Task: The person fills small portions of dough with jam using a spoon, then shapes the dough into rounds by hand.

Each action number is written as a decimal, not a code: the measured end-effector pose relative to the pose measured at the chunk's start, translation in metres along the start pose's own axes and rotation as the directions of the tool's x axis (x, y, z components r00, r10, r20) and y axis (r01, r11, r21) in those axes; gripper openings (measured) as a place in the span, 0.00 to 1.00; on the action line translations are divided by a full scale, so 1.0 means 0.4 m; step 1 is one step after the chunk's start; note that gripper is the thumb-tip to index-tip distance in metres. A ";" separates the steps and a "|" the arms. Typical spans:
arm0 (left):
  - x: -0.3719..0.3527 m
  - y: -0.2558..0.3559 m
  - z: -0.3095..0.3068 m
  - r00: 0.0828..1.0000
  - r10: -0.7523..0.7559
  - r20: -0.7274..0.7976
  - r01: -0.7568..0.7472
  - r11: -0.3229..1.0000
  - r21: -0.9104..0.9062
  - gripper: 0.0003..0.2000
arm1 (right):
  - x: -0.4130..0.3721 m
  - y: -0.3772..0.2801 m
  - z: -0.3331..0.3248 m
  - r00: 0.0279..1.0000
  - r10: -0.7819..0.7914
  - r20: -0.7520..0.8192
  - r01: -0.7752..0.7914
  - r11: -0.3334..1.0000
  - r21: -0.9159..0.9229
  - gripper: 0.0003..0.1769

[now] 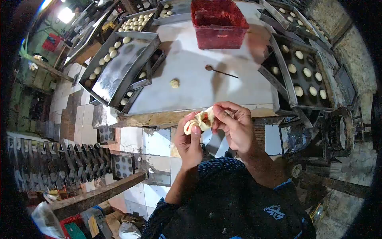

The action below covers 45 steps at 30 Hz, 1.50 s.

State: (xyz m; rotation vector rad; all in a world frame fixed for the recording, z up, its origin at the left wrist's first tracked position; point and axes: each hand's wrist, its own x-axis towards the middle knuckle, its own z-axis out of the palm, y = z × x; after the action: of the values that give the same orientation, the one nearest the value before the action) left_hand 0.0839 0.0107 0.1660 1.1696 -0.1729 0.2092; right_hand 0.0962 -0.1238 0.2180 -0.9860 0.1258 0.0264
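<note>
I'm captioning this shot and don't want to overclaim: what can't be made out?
All in the head view:
Dough piece: partly hidden by the left hand and right hand.
Reddish bits in it: too small to identify.
Red tub: far rim, cut off by the top edge.
Lower right tray: mostly covered by the upper tray.

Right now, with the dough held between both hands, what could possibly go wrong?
1. The dough is open and reddish filling shows, so some might leak onto the fingers.
2. The left hand and right hand seem to hold it just in front of the table, so a slip could drop it on the floor.
3. The spoon lies loose on the table, so a careless reach might knock it.
</note>
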 end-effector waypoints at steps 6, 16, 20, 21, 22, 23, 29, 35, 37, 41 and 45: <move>0.084 0.035 -0.122 0.922 0.385 0.035 -0.347 0.786 0.512 0.23 | 0.015 0.043 0.143 0.824 -0.443 0.354 0.552 0.485 -0.678 0.09; 0.146 0.045 -0.189 0.955 0.296 0.022 -0.275 0.855 0.440 0.19 | 0.081 0.028 0.170 0.790 -0.412 0.453 0.602 0.385 -0.700 0.16; 0.166 0.035 -0.161 0.952 0.275 0.134 -0.306 0.823 0.478 0.15 | 0.109 0.007 0.137 0.771 -0.370 0.519 0.634 0.362 -0.684 0.15; 0.168 0.030 -0.151 0.951 0.278 0.138 -0.310 0.820 0.482 0.15 | 0.107 -0.008 0.142 0.823 -0.339 0.456 0.568 0.467 -0.678 0.15; 0.170 0.025 -0.139 0.959 0.259 0.119 -0.284 0.851 0.441 0.15 | 0.104 -0.020 0.144 0.868 -0.299 0.396 0.495 0.566 -0.659 0.15; 0.171 0.021 -0.125 0.965 0.241 0.101 -0.261 0.879 0.400 0.14 | 0.102 -0.029 0.143 0.865 -0.306 0.398 0.501 0.569 -0.652 0.15; 0.175 -0.001 -0.024 0.978 0.207 0.007 -0.205 0.964 0.167 0.13 | 0.129 -0.101 0.029 0.935 -0.214 0.282 0.345 0.733 -0.586 0.14; 0.199 -0.043 0.087 0.914 0.343 0.217 -0.403 0.822 0.402 0.12 | 0.159 -0.161 -0.058 0.951 -0.182 0.250 0.294 0.784 -0.547 0.08; 0.202 -0.070 0.112 0.874 0.391 0.288 -0.486 0.697 0.527 0.13 | 0.157 -0.167 -0.074 0.865 -0.418 0.276 0.489 0.585 -0.646 0.07; 0.175 -0.122 0.183 0.962 0.270 0.039 -0.230 0.723 0.652 0.22 | 0.105 -0.170 -0.074 0.502 -0.628 0.595 0.760 -0.008 -0.649 0.15; 0.191 -0.122 0.212 0.900 0.417 0.127 -0.359 0.542 0.760 0.20 | 0.106 -0.195 -0.103 0.371 -0.674 0.639 0.843 -0.044 -0.536 0.15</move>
State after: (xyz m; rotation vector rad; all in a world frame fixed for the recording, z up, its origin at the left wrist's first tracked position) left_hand 0.1680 -0.0804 0.1734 1.9877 -0.3010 0.7884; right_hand 0.1406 -0.2028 0.2553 -1.9393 -0.7764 -1.0309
